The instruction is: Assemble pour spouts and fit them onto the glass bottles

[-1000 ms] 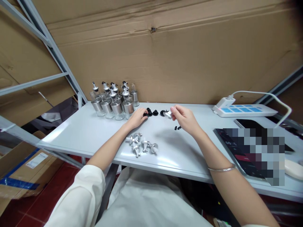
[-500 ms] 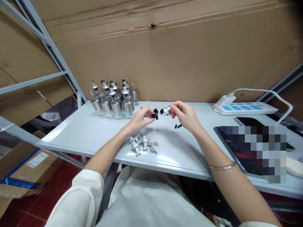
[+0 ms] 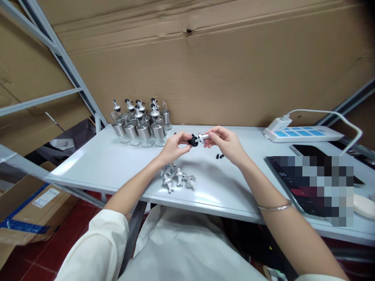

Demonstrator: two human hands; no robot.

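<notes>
Above the table, my left hand (image 3: pixel 177 146) pinches a black stopper (image 3: pixel 193 141) between thumb and fingers. My right hand (image 3: pixel 222 141) grips a silver pourer spout (image 3: pixel 201 138) by its right end. The spout's left end meets the black stopper; how deep it sits inside I cannot tell. Below my hands lie several loose silver pourer spouts (image 3: pixel 179 177) near the table's front edge. Small black pieces (image 3: pixel 219 156) rest just under my right hand, partly hidden by it.
Several glass and steel bottles (image 3: pixel 145 130), most topped with pourers, stand at the back left of the white table (image 3: pixel 96 164). A power strip (image 3: pixel 304 134) with a plugged-in charger sits at the right. In front of it lies a tablet-like device (image 3: pixel 288 183), partly blurred out.
My right hand has turned the spout and shifted slightly left, so its end now meets the black stopper. My left hand has stayed nearly still.
</notes>
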